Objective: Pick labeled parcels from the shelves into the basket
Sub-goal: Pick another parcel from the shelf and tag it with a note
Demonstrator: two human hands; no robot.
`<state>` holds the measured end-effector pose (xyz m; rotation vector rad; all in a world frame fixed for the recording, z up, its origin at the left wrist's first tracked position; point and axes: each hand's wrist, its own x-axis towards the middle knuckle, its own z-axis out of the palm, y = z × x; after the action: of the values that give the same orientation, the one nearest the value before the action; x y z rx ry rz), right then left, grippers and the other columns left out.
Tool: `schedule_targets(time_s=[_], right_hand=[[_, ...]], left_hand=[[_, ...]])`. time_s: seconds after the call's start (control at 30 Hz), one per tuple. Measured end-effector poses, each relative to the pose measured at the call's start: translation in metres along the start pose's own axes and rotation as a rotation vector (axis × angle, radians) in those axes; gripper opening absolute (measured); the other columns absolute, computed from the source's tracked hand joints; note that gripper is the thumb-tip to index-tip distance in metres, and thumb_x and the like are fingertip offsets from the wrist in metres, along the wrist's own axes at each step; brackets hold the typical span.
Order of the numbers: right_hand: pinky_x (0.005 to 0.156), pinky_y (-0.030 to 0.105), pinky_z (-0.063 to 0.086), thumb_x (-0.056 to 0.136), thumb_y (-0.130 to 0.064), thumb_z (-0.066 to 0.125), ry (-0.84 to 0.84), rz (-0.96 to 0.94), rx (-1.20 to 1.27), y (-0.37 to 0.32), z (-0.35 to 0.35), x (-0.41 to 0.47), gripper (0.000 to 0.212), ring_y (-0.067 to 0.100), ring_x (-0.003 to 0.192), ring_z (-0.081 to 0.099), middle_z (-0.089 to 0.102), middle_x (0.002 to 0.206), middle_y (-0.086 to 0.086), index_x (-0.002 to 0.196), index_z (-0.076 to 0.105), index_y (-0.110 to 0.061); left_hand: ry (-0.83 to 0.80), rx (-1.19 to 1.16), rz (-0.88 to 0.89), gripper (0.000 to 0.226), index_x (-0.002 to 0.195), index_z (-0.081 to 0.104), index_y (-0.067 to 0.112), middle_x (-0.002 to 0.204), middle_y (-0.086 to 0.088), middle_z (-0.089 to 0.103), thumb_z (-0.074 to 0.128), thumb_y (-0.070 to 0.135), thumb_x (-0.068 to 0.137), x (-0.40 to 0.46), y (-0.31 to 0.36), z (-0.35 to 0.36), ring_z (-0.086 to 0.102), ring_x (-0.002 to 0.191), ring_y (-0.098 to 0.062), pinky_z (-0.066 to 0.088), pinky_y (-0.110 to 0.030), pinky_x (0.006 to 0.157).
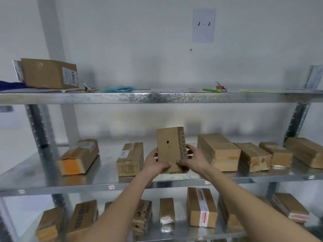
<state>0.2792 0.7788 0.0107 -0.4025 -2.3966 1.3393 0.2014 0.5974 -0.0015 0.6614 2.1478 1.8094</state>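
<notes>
Parcel [168, 149] upright, gripped between left hand [155, 162], right hand [193, 158] fingers

I hold a plain brown cardboard parcel [168, 149] upright over the front of the middle shelf [97, 179], my left hand [155, 163] and right hand [192, 158] gripping its lower sides. Its facing side has a small dark hole, and circles are printed down its right edge. Other brown parcels lie flat on this shelf to either side.
</notes>
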Motion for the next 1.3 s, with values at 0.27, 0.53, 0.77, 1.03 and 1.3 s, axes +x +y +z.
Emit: schedule_targets(time_s=[0.27,0.53,0.77,1.03,1.3], right_hand=[[0.092,0.033,0.050,0.079,-0.068,0.074,0.018,0.006,0.124,-0.052,0.046,-0.071,0.083,0.017,0.119,0.058,0.058,0.132,-0.006,0.146,0.041,-0.030],[0.092,0.034,0.052,0.085,-0.068,0.066,0.031,0.023,0.269,-0.090,0.071,-0.130,0.067,0.013,0.108,0.063,0.063,0.119,0.001,0.130,0.041,-0.025],[0.104,0.049,0.050,0.095,-0.058,0.060,0.074,0.043,0.189,-0.103,0.074,-0.171,0.057,0.018,0.106,0.062,0.063,0.114,0.004,0.134,0.038,-0.022],[0.090,0.020,0.041,0.097,-0.008,0.063,-0.040,-0.073,0.091,-0.120,0.051,-0.217,0.083,0.007,0.108,0.054,0.056,0.123,-0.007,0.157,0.016,-0.041],[0.085,0.034,0.060,0.082,-0.005,0.081,-0.070,-0.134,0.010,-0.122,0.038,-0.257,0.085,0.018,0.116,0.061,0.062,0.121,0.002,0.140,0.030,-0.039]], left_hand=[[0.058,-0.127,-0.006,0.073,0.139,0.045,0.027,0.129,0.008,0.056,0.073,0.056,0.079,-0.070,0.009,-0.055,0.054,0.114,-0.013,0.044,-0.033,0.095],[0.043,-0.224,0.059,0.081,0.133,0.047,0.038,0.131,0.008,0.059,0.069,0.079,0.066,-0.126,0.011,-0.084,0.057,0.119,-0.015,0.049,-0.047,0.101],[0.102,-0.234,0.018,0.068,0.130,0.053,0.019,0.125,-0.003,0.063,0.065,0.062,0.080,-0.161,0.020,-0.094,0.059,0.113,-0.019,0.051,-0.042,0.100],[-0.041,-0.172,0.038,0.094,0.151,0.027,0.045,0.134,0.001,0.058,0.078,0.008,0.080,-0.199,0.030,-0.100,0.060,0.114,-0.017,0.059,-0.043,0.087],[-0.025,-0.189,0.076,0.080,0.124,0.045,0.064,0.138,0.004,0.054,0.083,0.014,0.074,-0.247,0.038,-0.097,0.059,0.121,-0.021,0.057,-0.042,0.091]])
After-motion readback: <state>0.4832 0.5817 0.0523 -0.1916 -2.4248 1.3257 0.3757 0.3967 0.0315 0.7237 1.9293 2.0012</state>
